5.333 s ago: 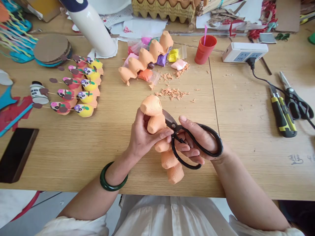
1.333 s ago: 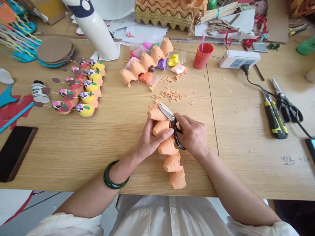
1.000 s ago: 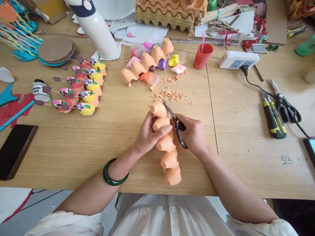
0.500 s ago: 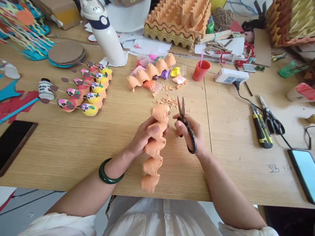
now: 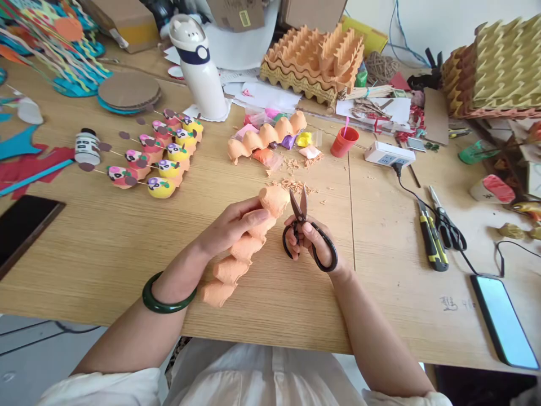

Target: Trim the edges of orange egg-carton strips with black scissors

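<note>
Egg-carton strip (image 5: 245,248), orange, is held aslant over the counter (image 5: 164,242), pinched near its far end by the fingers of the left hand (image 5: 224,228); scissors (image 5: 301,217), blades parted just beside it, are gripped by the right hand (image 5: 321,246), fingers curled.

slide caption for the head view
Left hand holding an orange egg-carton strip, right hand holding open black-handled scissors.

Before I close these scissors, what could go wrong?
The scissors stand open in your right grip, points beside the far end of the strip you hold; a slip might nick your left grip. That one holds the strip only near its far end, so the near end could swing or bend. The shavings just beyond could scatter if brushed.
</note>
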Tool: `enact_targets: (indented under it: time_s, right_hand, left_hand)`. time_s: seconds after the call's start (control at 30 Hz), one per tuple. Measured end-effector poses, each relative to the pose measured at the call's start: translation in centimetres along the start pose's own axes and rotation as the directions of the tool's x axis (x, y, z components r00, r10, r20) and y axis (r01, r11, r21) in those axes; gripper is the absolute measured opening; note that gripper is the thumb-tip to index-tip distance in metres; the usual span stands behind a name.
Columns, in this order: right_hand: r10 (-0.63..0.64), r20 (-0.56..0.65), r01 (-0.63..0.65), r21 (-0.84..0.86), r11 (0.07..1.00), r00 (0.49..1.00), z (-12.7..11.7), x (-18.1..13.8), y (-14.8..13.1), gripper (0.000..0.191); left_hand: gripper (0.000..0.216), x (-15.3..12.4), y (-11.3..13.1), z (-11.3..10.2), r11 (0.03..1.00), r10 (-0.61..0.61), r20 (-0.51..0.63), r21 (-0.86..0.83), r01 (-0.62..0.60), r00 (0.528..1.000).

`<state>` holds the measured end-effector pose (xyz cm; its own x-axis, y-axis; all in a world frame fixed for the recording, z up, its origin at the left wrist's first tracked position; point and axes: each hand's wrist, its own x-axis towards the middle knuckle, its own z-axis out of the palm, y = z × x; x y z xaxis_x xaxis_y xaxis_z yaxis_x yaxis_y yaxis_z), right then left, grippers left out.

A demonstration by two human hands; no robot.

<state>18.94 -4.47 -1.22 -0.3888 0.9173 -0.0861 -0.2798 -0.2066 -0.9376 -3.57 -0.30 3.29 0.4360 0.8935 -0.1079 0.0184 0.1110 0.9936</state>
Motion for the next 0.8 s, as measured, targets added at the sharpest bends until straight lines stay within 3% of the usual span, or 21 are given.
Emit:
enact_targets:
  time_s: [0.13,0.33,0.53,0.67,0.8]
  right_hand:
    - [0.059,0.051,-0.064,0.087,0.994,0.997,-1.1,0.4,0.7,0.052]
    - [0.045,0.060,-0.055,0.178,0.982,0.997,-1.9,0.4,1.3,0.047]
    - [0.094,0.029,-0.098,0.229,0.968,0.995,-2.0,0.9,1.2,0.048]
    - [0.129,-0.054,-0.101,0.361,0.927,0.990,-2.0,1.6,0.4,0.039]
    - [0.122,-0.028,-0.100,0.400,0.911,0.992,-2.0,1.7,0.3,0.038]
  left_hand:
    - [0.029,0.3,-0.3,0.8,0.999,-0.023,-0.029,0.023,0.023,0.999]
    - [0.037,0.2,-1.1,1.1,0.961,-0.223,-0.010,-0.168,0.218,0.975]
    - [0.046,1.3,-0.9,1.0,0.915,-0.279,0.026,-0.296,0.274,0.960]
    - [0.041,2.5,0.0,0.9,0.851,-0.320,0.144,-0.391,0.351,0.936]
    - [0.041,3.7,-0.7,0.5,0.726,-0.386,0.287,-0.491,0.481,0.877]
